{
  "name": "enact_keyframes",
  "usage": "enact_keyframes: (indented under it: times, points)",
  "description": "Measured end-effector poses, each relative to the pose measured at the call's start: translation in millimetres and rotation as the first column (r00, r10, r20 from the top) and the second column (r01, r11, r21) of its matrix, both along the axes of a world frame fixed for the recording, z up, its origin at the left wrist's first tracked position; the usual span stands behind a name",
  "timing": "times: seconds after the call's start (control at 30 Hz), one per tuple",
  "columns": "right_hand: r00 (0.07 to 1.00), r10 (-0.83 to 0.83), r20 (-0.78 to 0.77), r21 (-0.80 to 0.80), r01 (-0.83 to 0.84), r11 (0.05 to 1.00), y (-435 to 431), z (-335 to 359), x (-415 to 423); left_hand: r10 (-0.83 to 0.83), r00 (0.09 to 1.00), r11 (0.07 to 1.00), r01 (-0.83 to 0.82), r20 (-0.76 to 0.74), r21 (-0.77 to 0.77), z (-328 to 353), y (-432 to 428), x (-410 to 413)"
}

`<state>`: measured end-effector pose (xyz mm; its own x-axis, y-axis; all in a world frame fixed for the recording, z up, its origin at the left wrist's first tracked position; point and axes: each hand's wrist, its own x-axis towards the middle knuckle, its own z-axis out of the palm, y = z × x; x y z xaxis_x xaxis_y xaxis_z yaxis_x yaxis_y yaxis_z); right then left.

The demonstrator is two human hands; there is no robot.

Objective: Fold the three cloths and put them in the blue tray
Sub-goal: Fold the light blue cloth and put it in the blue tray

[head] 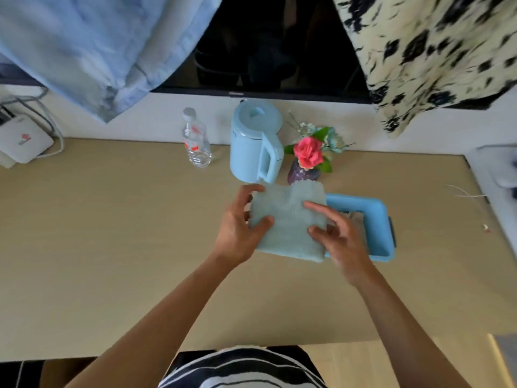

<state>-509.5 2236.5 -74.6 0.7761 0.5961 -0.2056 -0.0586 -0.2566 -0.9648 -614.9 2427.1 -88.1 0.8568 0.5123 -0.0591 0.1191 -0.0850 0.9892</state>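
Observation:
A folded light blue-green cloth (288, 219) is held between both hands above the wooden table, its right edge over the left rim of the blue tray (377, 219). My left hand (240, 231) grips the cloth's left side, thumb on top. My right hand (338, 233) holds the right side with fingers spread over it. Something pale lies inside the tray, mostly hidden behind my right hand and the cloth.
A light blue kettle (256, 144), a clear water bottle (195, 138) and a vase with a pink flower (307, 158) stand behind the cloth. A white box with cables (23, 141) sits far left. Blue (92, 51) and patterned (433, 51) fabrics hang above.

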Motion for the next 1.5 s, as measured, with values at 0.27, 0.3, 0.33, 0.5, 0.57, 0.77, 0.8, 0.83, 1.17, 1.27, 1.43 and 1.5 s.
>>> enact_keyframes:
  times: [0.27, 0.3, 0.33, 0.5, 0.57, 0.77, 0.8, 0.83, 1.17, 1.27, 1.43, 1.5]
  points:
    - [0.998, 0.033, -0.055, -0.245, -0.045, 0.968, -99, -3, 95, -0.295, 0.930, 0.889, 0.352, -0.221, 0.293, -14, -74, 88]
    - [0.997, 0.059, -0.046, -0.299, -0.070, 0.952, -108, -6, 103, -0.307, 0.918, 0.876, 0.376, -0.253, 0.302, -19, -83, 99]
    - [0.995, 0.095, -0.019, -0.367, -0.095, 0.925, -114, -9, 109, -0.312, 0.905, 0.864, 0.397, -0.290, 0.308, -25, -90, 108]
    - [0.935, 0.313, 0.167, -0.694, -0.115, 0.711, -123, -34, 136, -0.314, 0.849, 0.846, 0.454, -0.425, 0.281, -56, -123, 146]
    - [0.907, 0.389, 0.161, -0.779, -0.125, 0.614, -117, -45, 141, -0.300, 0.833, 0.843, 0.459, -0.465, 0.281, -68, -131, 154]
    - [0.827, 0.551, 0.112, -0.920, -0.124, 0.373, -99, -68, 140, -0.289, 0.751, 0.818, 0.516, -0.594, 0.254, -101, -143, 165]
    - [0.819, 0.563, 0.112, -0.929, -0.114, 0.351, -97, -74, 141, -0.287, 0.734, 0.810, 0.529, -0.615, 0.254, -105, -144, 167]
    - [0.813, 0.572, 0.112, -0.938, -0.105, 0.332, -97, -78, 141, -0.283, 0.720, 0.801, 0.541, -0.634, 0.257, -109, -146, 169]
    - [0.701, 0.668, 0.251, -0.963, 0.111, 0.245, -88, -94, 136, -0.178, 0.639, 0.644, 0.651, -0.749, 0.402, -110, -151, 181]
    - [0.565, 0.772, 0.292, -0.957, 0.177, 0.232, -92, -94, 139, -0.161, 0.714, 0.467, 0.664, -0.682, 0.584, -103, -150, 185]
    - [0.522, 0.828, 0.205, -0.979, 0.102, 0.177, -96, -105, 151, -0.231, 0.607, 0.288, 0.789, -0.761, 0.542, -115, -148, 188]
    - [0.541, 0.819, 0.190, -0.982, 0.089, 0.169, -94, -110, 151, -0.243, 0.584, 0.273, 0.808, -0.775, 0.523, -121, -146, 189]
